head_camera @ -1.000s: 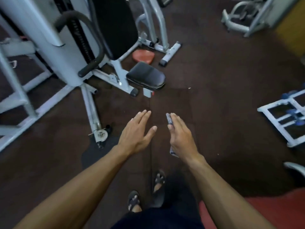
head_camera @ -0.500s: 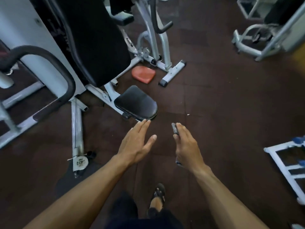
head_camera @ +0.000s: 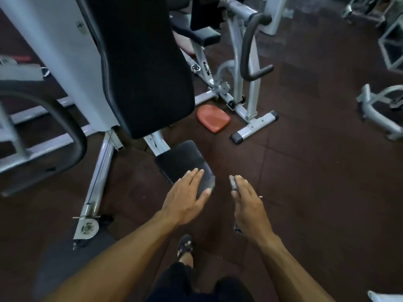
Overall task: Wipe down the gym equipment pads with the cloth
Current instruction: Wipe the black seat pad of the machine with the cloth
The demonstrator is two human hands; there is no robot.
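Dark floor (head_camera: 305,171), cloth (head_camera: 233,182) mostly hidden

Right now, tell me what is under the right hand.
A folded cloth is gripped under the right hand; one end pokes out past the fingertips and another near the wrist. The hand covers its middle. Below is the dark floor.

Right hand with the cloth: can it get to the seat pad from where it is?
Probably yes. The right hand holds the cloth just beside the seat pad, with only bare floor between; the left hand covers just the near corner.
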